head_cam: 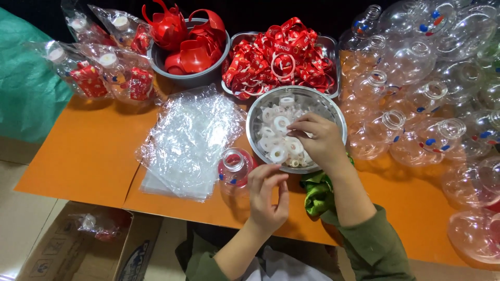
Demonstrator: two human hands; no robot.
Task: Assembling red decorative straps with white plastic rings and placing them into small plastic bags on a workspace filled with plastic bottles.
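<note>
Head view looks down on an orange desk (pixel 88 156) whose near edge runs just above the person's lap. Nearest, the left hand (pixel 266 195) hovers over that edge with fingers curled and thumb and fingertips drawn close together, as if pinching something small; what lies between them cannot be made out. Just to its left a clear plastic bottle (pixel 235 167) stands upright, its open mouth facing up. Beside the bottle lies a stack of clear plastic bags (pixel 190 140), and past it a broad stretch of bare orange surface reaches the desk's left edge. Below that edge sits an open cardboard box (pixel 62 250) on the floor. A green cloth (pixel 316 193) lies bunched under the right forearm. The right hand (pixel 319 139) reaches into a steel bowl (pixel 333 112) of white rings (pixel 278 140), fingers bent down and pinching among them. Right of the bowl, empty clear bottles (pixel 416 104) crowd the desk to its edge. Farther back stand a tray of red bands (pixel 284 57), a grey bowl of red handles (pixel 190 41) and bagged finished bottles (pixel 99 57).
</note>
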